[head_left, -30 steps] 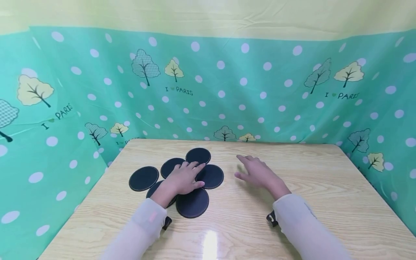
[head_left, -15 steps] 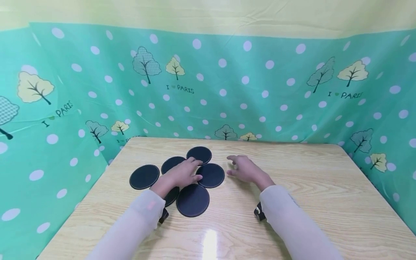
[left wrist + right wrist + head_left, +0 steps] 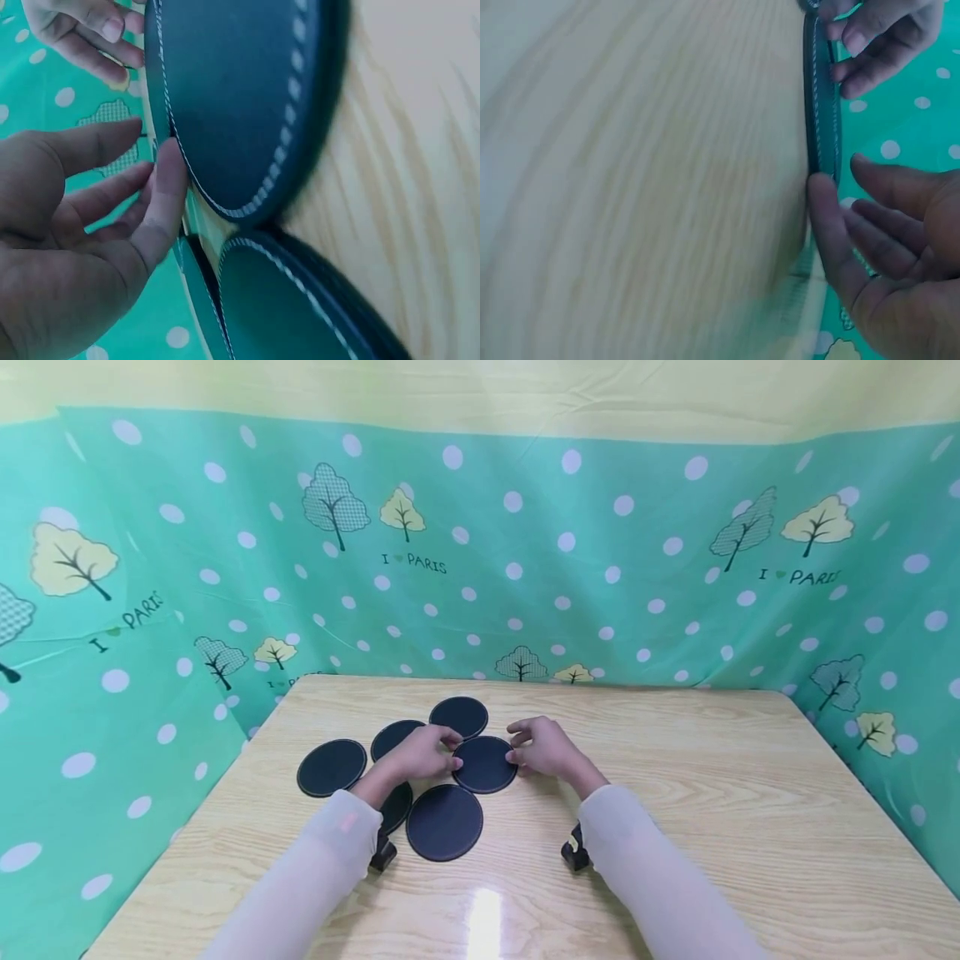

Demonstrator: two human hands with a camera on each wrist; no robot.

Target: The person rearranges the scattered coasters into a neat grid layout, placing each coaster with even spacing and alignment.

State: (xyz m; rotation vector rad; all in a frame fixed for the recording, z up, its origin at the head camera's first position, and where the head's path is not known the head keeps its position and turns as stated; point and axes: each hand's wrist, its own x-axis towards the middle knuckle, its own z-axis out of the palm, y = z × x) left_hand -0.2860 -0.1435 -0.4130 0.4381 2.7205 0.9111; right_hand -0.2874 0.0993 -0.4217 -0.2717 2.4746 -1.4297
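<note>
A round black coaster (image 3: 486, 767) with a stitched rim lies flat on the table between my two hands. At its left edge my left hand (image 3: 423, 753) has its thumb tip on or very near the rim. My right hand (image 3: 547, 747) comes to its right edge in the same way, fingers loosely bent. In the left wrist view the thumb of my left hand (image 3: 82, 225) meets the side of the coaster (image 3: 232, 90). The right wrist view has the thumb of my right hand (image 3: 900, 255) at the end of the coaster (image 3: 823, 105). Neither hand grips it.
Several more black coasters lie close together, among them a front one (image 3: 445, 823), a far-left one (image 3: 332, 768) and a back one (image 3: 459, 717). My left forearm partly covers another (image 3: 397, 806). A green dotted curtain (image 3: 525, 560) hangs behind the wooden table (image 3: 712, 777).
My right hand has moved left to the coaster's right edge. My left hand has drawn its fingers in and settled at the left edge. The coasters stay in place.
</note>
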